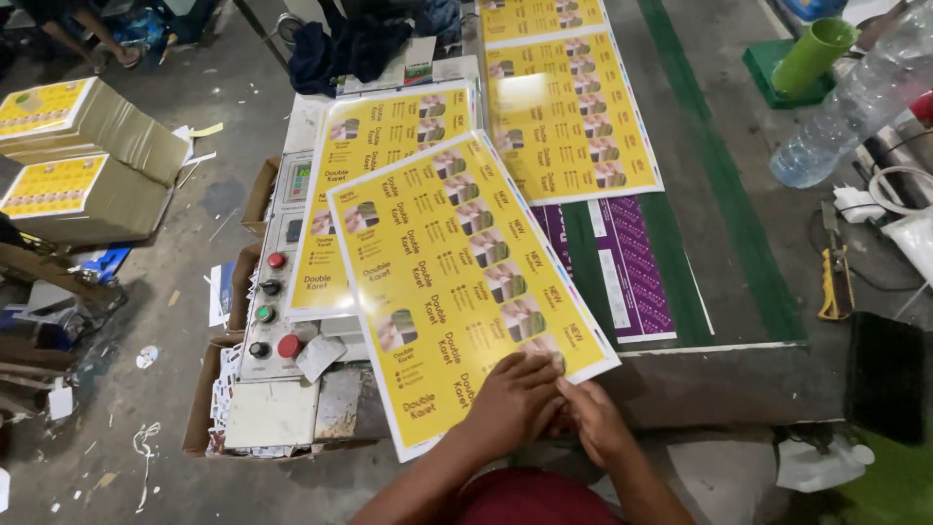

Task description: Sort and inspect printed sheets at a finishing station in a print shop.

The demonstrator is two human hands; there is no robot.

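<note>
I hold a large yellow printed sheet (457,282) tilted over a machine table. My left hand (513,403) grips the sheet's near edge from on top, fingers curled over it. My right hand (595,418) pinches the same near edge just to the right, touching the left hand. Under it lies a second yellow sheet (374,146) on the machine. Another yellow sheet (569,117) lies farther back on the grey-green conveyor belt (739,253), and a purple printed sheet (627,267) lies beside my sheet.
A control panel (272,301) with red, green and black buttons sits left of the sheets. Two stacks of yellow sheets (83,170) stand on the floor at far left. A clear plastic bottle (855,102), a green cup (812,53) and a yellow cutter (834,282) lie right.
</note>
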